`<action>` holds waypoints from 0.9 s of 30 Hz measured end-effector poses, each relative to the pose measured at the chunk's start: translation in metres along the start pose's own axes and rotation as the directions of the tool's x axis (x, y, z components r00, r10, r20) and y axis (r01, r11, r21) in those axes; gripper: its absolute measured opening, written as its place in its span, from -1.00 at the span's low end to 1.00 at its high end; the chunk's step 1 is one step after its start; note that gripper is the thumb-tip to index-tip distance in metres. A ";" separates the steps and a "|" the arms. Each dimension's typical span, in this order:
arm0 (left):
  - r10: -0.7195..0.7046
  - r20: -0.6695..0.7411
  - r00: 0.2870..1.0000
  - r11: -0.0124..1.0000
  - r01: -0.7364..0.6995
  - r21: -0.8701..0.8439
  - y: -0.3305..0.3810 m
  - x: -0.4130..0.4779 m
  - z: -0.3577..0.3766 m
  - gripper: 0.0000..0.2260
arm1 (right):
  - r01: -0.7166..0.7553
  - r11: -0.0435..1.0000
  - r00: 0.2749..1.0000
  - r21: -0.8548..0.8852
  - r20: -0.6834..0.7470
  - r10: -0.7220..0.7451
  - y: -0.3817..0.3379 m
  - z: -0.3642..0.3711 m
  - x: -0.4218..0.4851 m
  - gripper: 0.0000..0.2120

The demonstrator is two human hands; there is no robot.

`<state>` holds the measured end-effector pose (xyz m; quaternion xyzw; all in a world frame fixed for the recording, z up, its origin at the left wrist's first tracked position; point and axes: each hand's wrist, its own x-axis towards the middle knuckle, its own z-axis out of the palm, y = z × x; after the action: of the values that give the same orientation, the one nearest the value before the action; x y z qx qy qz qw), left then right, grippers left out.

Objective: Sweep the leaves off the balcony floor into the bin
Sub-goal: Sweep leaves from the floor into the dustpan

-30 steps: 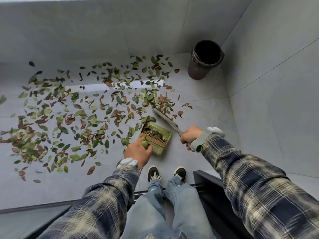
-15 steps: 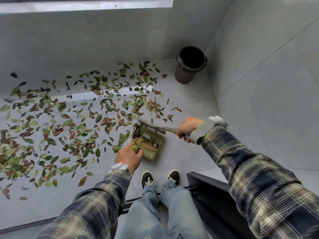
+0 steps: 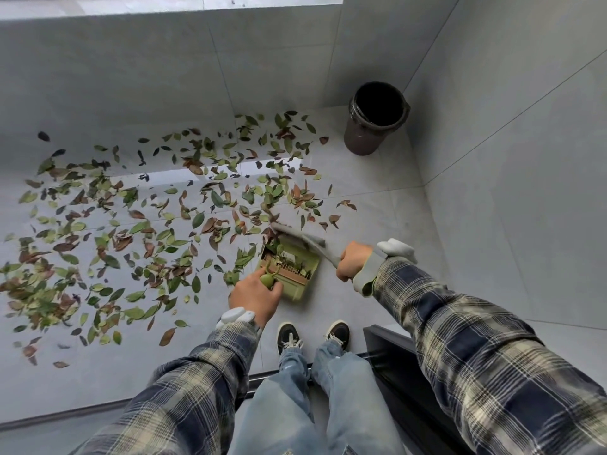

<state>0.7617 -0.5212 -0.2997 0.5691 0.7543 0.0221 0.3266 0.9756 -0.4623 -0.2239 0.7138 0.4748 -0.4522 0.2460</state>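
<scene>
Green and brown leaves lie scattered over the grey tiled balcony floor, from the far left to the middle. A small green dustpan rests on the floor in front of my shoes, with some leaves in it. My left hand grips its handle at the near end. My right hand is closed on the handle of a grey hand brush, whose blurred head lies across the pan's far edge among the leaves. A dark round bin stands open in the far right corner.
Grey tiled walls close the balcony at the back and right. A black door track and frame run behind my feet. My shoes stand just behind the dustpan. Bare floor lies between the pan and the bin.
The brush has swung from reaching out into the leaves back to the dustpan's mouth, dragging leaves in. The left hand and pan have stayed on the floor.
</scene>
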 end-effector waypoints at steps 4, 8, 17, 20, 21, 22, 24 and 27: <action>0.002 0.009 1.000 1.000 -0.002 0.025 0.002 0.001 -0.001 -0.67 | -0.002 0.999 0.999 0.041 0.054 -0.001 0.002 -0.024 -0.014 -0.86; 0.006 0.005 1.000 1.000 -0.006 0.022 0.003 -0.002 -0.002 -0.74 | 0.019 0.991 1.000 0.134 0.003 -0.020 0.004 -0.056 -0.028 -0.86; 0.014 -0.014 1.000 0.999 -0.014 0.029 0.000 0.000 0.001 -0.67 | -0.005 0.983 0.998 0.182 -0.064 0.017 -0.004 -0.052 -0.023 -0.76; 0.000 -0.009 1.000 1.000 0.000 0.029 -0.004 0.003 0.003 -0.62 | -0.011 0.972 0.996 0.236 -0.084 0.032 -0.008 -0.031 -0.005 -0.70; -0.003 -0.002 1.000 1.000 0.003 0.025 -0.004 0.003 0.003 -0.61 | -0.008 0.970 0.995 0.241 -0.093 0.031 -0.009 -0.024 0.000 -0.71; 0.000 0.001 1.000 1.000 0.000 0.025 -0.004 0.004 0.004 -0.61 | -0.006 0.970 0.995 0.242 -0.100 0.031 -0.010 -0.017 0.004 -0.73; 0.013 0.001 1.000 1.000 -0.013 0.019 -0.002 0.003 0.003 -0.61 | -0.001 0.971 0.995 0.240 -0.098 0.025 -0.009 -0.004 0.012 -0.76; 0.013 0.004 1.000 1.000 -0.013 0.020 -0.003 0.004 0.003 -0.62 | -0.033 0.984 0.999 0.178 -0.027 0.038 -0.005 0.010 0.015 -0.80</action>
<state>0.7602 -0.5201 -0.3048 0.5774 0.7502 0.0156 0.3219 0.9690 -0.4609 -0.2415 0.7479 0.4235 -0.4775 0.1824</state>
